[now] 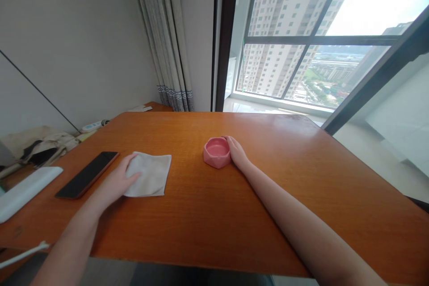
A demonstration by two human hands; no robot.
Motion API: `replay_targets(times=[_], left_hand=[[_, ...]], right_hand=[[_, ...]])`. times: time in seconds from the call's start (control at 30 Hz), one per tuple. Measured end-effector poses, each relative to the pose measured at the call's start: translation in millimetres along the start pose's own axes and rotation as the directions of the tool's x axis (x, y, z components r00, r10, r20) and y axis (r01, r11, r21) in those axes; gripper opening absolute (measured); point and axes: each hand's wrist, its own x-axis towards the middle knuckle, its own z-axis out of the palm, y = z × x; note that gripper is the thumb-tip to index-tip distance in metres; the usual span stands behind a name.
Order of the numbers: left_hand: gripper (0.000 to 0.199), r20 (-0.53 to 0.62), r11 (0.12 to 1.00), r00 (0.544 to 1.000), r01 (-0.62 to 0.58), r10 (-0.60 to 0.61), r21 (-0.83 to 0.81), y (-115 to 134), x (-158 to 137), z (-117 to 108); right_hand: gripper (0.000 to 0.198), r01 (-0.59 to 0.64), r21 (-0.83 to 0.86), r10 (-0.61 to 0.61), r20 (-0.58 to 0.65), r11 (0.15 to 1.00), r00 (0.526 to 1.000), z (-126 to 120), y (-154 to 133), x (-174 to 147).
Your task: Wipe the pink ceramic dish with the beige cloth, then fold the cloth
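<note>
On the wooden table, my left hand [121, 177] rests at the left edge of a folded white cloth [150, 174], thumb and fingers spread apart over it. The cloth lies flat in a rough square. Farther right, my right hand [237, 151] is curled against the right side of a small pink faceted bowl [217, 159], fingertips at its far rim. The bowl stands upright on the table, and its inside looks bare. The undersides of my right fingers are hidden.
A dark phone [87, 174] lies left of my left hand. Beyond it are a long white object [28, 192], a white cable [25, 254] and a power strip [94, 125]. The wooden table [201, 223] ends near a curtain [170, 44] and a large window [284, 67].
</note>
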Motion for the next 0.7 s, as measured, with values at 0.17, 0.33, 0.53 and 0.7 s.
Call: replay_targets(times=[0.17, 0.33, 0.53, 0.7], left_hand=[[0.070, 0.164, 0.892, 0.931, -0.244, 0.325, -0.381, 100, -5, 4], [0.075, 0.346, 0.648, 0.747, -0.146, 0.567, -0.747, 176, 12, 11], [0.049, -0.030, 0.558, 0.984, -0.124, 0.175, -0.820, 183, 44, 96], [0.051, 0.029, 0.790, 0.963, -0.204, 0.269, -0.578, 162, 39, 152]], right_hand=[[0.055, 0.222, -0.025, -0.215, 0.162, 0.975, 0.963, -11, -59, -14], [0.057, -0.119, 0.217, -0.057, 0.663, 0.969, 0.746, -16, -107, -30], [0.029, -0.134, 0.227, 0.107, 0.127, 0.965, 0.986, -31, -105, -18], [0.018, 0.325, -0.353, -0.377, -0.088, 0.877, 0.922, -38, -106, -15]])
